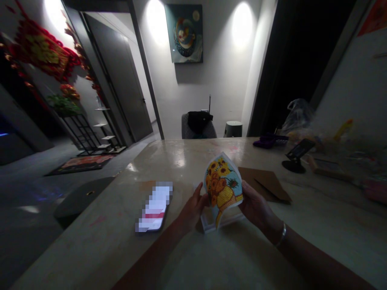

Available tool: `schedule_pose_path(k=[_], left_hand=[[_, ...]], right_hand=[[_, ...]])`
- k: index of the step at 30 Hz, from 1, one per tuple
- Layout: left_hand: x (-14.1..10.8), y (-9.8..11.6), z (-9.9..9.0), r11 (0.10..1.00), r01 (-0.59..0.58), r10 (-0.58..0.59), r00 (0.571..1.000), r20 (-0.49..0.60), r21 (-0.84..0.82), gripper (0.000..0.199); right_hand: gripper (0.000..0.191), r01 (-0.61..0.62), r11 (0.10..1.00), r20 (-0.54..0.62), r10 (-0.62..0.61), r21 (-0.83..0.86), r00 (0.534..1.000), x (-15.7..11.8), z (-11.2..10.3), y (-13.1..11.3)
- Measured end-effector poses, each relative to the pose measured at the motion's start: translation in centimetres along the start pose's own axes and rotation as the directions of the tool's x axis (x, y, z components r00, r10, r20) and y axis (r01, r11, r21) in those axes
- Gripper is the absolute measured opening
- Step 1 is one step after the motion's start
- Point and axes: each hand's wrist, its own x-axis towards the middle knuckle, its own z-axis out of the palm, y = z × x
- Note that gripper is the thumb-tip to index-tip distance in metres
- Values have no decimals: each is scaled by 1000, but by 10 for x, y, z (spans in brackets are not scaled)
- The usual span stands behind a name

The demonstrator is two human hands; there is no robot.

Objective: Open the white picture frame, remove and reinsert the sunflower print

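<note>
Sunflower sheet (pixel 223 187) gripped by left hand (pixel 193 210), right hand (pixel 255 205); phone (pixel 154 207), brown envelope (pixel 264 184) beside.

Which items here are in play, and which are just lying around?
In play:
left hand and right hand, both holding the sunflower print
white frame, under the print

Lying about:
phone
brown envelope
phone stand
plastic bag

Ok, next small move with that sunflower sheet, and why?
Probably ease the sunflower picture sheet flat first. It bows between the left hand and the right hand, so it looks curved rather than lying true, and the white rectangular frame sits just below it.
</note>
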Motion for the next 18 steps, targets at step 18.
schedule_pose_path(k=[18], left_hand=[[8, -8, -14, 900, -108, 213, 954, -210, 423, 63]], right_hand=[[22, -35, 807, -289, -171, -590, 942, 18, -35, 7]])
